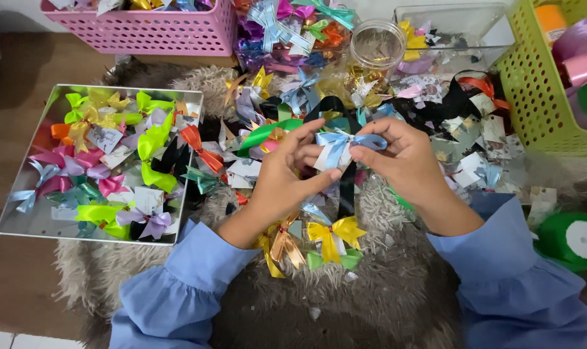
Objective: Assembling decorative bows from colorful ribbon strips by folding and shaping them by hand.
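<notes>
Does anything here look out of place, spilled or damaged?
Nothing looks damaged. Loose ribbon bows lie scattered over the grey furry mat instead of in the metal tray or pink basket. Both hands, left hand and right hand, hold a light blue bow on its card.

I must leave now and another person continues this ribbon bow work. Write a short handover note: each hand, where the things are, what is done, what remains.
Left hand and right hand: both pinch one light blue bow with a small card behind it, held above the grey furry mat.
Done: many finished bows lie in the shiny tray at the left; a yellow bow and a gold bow lie on the mat near the wrists.
Left: a loose pile of bows and cards lies beyond the hands.
</notes>
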